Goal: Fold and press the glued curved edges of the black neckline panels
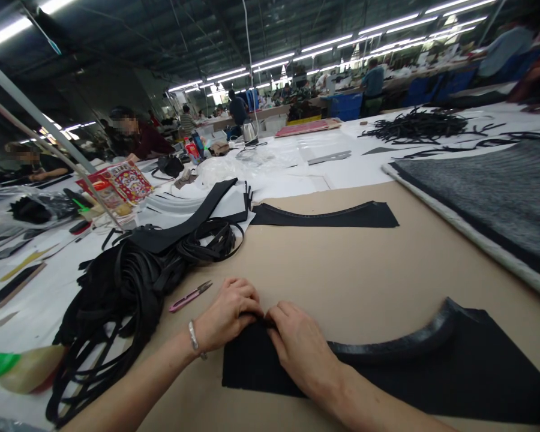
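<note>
A black fabric panel (400, 384) lies on the brown board (324, 270) in front of me, its curved upper edge lined with a shiny dark strip (396, 350). At the panel's upper left corner, my left hand (234, 309) pinches the edge with curled fingers. Close beside it, my right hand (303, 348) grips the same edge, fingertips nearly touching the left ones. Exactly what lies under the fingertips is hidden. Left of my hands rest pink thread snips (191, 296). Farther back is a second black panel (328, 217) with a curved edge.
A heap of black strips (126, 276) and a green-capped bottle (24, 369) are at left. Grey fabric (490, 186) covers the right side. More cut strips (414, 126) lie at the back. Several people work in the background, one in a dark red top (148, 141).
</note>
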{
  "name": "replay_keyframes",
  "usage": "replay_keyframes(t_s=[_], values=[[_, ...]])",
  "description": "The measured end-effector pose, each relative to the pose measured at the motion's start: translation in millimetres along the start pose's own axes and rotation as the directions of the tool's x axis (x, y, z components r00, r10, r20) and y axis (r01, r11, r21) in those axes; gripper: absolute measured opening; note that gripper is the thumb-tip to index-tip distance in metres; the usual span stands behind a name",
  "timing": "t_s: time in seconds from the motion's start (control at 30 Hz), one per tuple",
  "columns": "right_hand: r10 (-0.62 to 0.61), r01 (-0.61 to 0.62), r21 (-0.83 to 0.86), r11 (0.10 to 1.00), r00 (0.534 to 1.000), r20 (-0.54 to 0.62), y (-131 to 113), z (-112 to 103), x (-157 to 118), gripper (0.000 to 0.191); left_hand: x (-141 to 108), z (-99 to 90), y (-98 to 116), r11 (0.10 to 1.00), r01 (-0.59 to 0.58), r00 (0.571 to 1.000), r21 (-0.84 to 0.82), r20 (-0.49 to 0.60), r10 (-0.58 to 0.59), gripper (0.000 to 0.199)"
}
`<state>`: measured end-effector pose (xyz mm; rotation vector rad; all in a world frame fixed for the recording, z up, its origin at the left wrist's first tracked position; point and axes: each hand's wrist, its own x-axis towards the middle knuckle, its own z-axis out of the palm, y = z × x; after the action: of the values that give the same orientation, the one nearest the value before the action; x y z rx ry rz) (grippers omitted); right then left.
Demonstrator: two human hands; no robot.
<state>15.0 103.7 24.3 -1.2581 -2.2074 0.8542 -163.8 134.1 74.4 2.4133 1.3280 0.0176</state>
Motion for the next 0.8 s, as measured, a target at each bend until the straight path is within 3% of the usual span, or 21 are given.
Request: replay_keyframes(t_s=[0.33,0.57,0.7,0.8], values=[[-0.145,0.144,-0.13,0.981,0.989,0.004,5.1,8.6,-7.0,0.03,-14.7,10.7,-7.2,0.96,-0.119,0.981,0.252,-0.121,0.153,0.023],[-0.316,0.285,-0.363,0.887,0.949,-0.026,11.8,20.8,-14.1,0.038,-29.5,13.6,-8.4,0.881,-0.152,0.954,0.449,-0.166,0.249,0.035],[-0.39,0.335,-0.477,0.813,0.921,-0.017,10.0,20.3,-16.8,0.041,-35.2,19.2,-6.4,0.799,-0.202,0.929,0.567,-0.148,0.339,0.031],[-0.403,0.345,-0.51,0.788,0.915,-0.004,8.5,18.8,-16.8,0.042,-40.4,25.3,-3.5,0.807,-0.178,0.929,0.563,-0.175,0.327,0.033]])
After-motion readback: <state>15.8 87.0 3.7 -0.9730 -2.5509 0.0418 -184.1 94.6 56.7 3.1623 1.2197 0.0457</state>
